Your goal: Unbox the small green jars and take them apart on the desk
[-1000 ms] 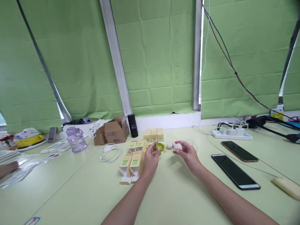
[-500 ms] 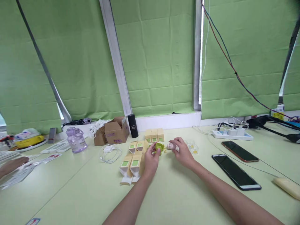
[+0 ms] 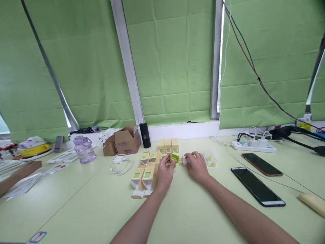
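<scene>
My left hand (image 3: 165,173) pinches a small green ring-shaped holder (image 3: 174,158) just above the pale green table (image 3: 193,210). My right hand (image 3: 196,166) is lowered onto the table just right of it, fingers curled over small pale pieces (image 3: 185,161). Whether it grips one of them I cannot make out. Left of my left hand lie several small tan boxes with green labels (image 3: 144,171), and three more stand in a row (image 3: 168,145) behind the holder. A clear plastic tray (image 3: 210,158) sits right of my right hand.
Two phones (image 3: 257,186) (image 3: 261,164) lie at the right, a power strip (image 3: 254,145) behind them. A white cable coil (image 3: 120,164), cardboard box (image 3: 124,144), black cylinder (image 3: 144,135) and clear jug (image 3: 84,149) stand at the left. Another person's hand (image 3: 27,167) rests at the far left.
My right hand moved left and down from holding a pale piece in the air to resting on the table beside the green holder. The other person's hand slid further in.
</scene>
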The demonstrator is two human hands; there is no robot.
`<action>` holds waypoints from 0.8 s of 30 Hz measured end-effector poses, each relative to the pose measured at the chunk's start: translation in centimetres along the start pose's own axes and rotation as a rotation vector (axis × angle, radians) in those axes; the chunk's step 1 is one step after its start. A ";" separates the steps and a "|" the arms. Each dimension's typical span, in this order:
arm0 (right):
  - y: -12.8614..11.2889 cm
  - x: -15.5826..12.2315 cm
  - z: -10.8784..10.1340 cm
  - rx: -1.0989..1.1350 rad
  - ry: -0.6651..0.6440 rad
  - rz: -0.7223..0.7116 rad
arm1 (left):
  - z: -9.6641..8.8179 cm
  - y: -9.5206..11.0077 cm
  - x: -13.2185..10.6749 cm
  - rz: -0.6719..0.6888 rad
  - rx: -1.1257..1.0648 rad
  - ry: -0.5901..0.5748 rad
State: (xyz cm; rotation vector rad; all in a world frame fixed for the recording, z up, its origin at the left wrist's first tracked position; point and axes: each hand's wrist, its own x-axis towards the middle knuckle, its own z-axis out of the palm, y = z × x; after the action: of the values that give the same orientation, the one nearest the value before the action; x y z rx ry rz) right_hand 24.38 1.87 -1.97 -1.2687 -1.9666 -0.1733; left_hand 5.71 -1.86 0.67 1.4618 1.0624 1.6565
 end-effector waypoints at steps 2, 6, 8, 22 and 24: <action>0.0 0.0 0.1 -0.016 -0.009 -0.022 | 0.0 -0.1 0.0 0.001 -0.008 -0.004; 0.0 0.0 0.1 -0.047 -0.022 -0.025 | 0.1 -0.1 -0.1 -0.005 -0.028 -0.005; -0.1 0.1 0.0 -0.056 -0.022 -0.020 | 0.1 0.1 -0.1 -0.011 -0.032 -0.005; -0.2 0.0 -0.3 -0.107 -0.044 0.029 | 0.2 0.1 0.0 -0.025 -0.042 0.016; -0.2 0.0 -0.3 -0.104 -0.043 0.026 | 0.2 0.0 0.0 -0.025 -0.046 0.015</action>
State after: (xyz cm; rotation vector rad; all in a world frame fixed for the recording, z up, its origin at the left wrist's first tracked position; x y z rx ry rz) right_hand 24.38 1.59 -1.70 -1.3740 -1.9991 -0.2403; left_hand 5.87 -1.85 0.67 1.4032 1.0394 1.6656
